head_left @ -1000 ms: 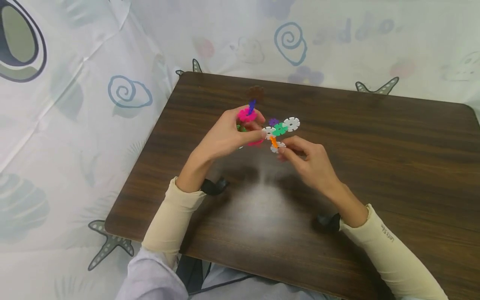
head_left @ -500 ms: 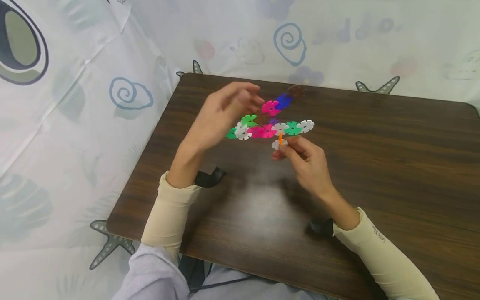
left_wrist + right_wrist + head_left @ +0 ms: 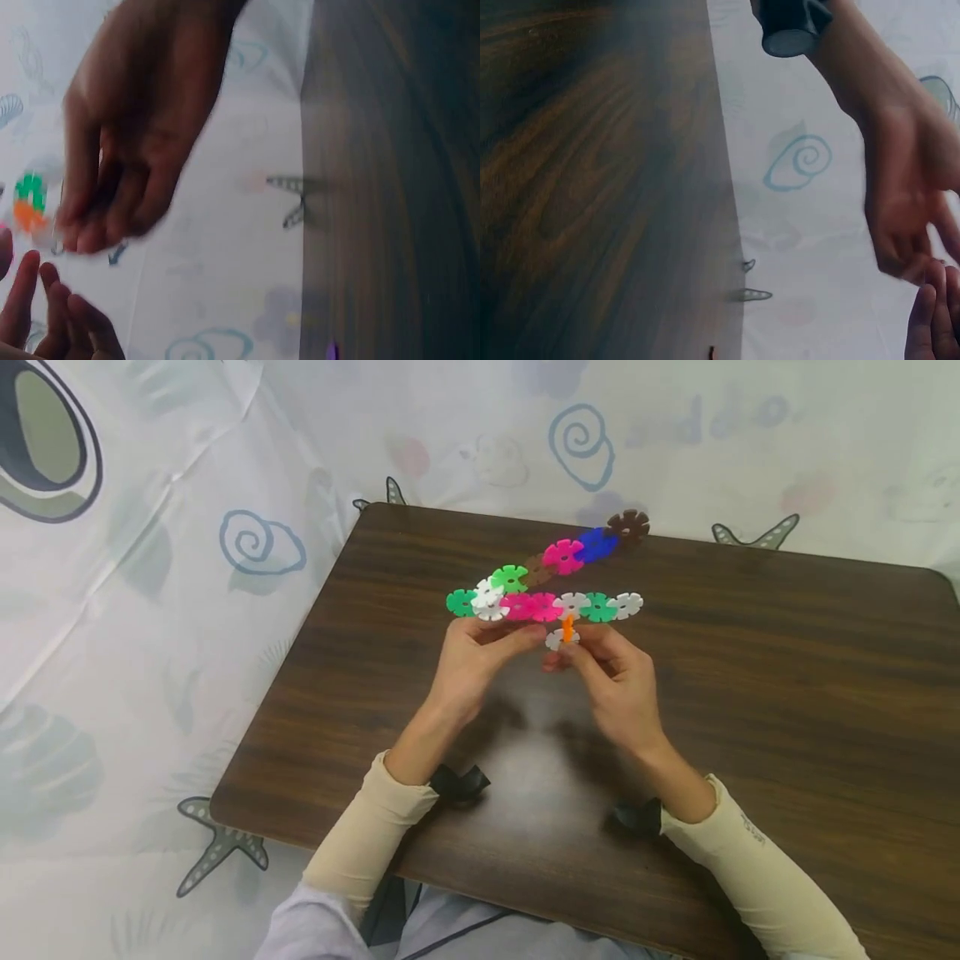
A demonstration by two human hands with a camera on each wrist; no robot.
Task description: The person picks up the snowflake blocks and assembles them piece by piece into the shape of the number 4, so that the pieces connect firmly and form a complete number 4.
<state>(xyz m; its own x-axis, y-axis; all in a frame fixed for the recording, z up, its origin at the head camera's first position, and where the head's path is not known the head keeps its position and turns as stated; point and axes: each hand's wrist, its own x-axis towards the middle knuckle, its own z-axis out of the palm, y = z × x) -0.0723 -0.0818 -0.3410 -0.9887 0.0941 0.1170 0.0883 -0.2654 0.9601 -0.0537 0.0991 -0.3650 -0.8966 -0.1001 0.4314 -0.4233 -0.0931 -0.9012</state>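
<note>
Interlocking notched plastic discs form two joined rows. A lower row holds green, white, pink [image 3: 543,607], white, green [image 3: 598,607] and white discs. From its left part an upper row slants back to the right through bright green [image 3: 509,579], brown, pink, blue [image 3: 597,545] and dark brown [image 3: 628,527]. An orange disc [image 3: 568,628], nearly edge-on, links the lower row to a white disc [image 3: 556,640] below. My right hand [image 3: 618,681] pinches that white disc. My left hand [image 3: 472,664] is just under the lower row, thumb toward the white disc; fingers [image 3: 56,307] look fairly straight and spread.
Under the hands is a dark wood-grain table [image 3: 750,693]. A pale printed cloth [image 3: 480,435] hangs behind and to the left. A small purple piece [image 3: 332,350] shows at the left wrist view's lower edge. Black straps [image 3: 459,783] circle the wrists.
My left hand let go of the discs, lifted away, then came down below the lower row. The joined discs turned, so both rows now face the camera. My right hand kept its pinch.
</note>
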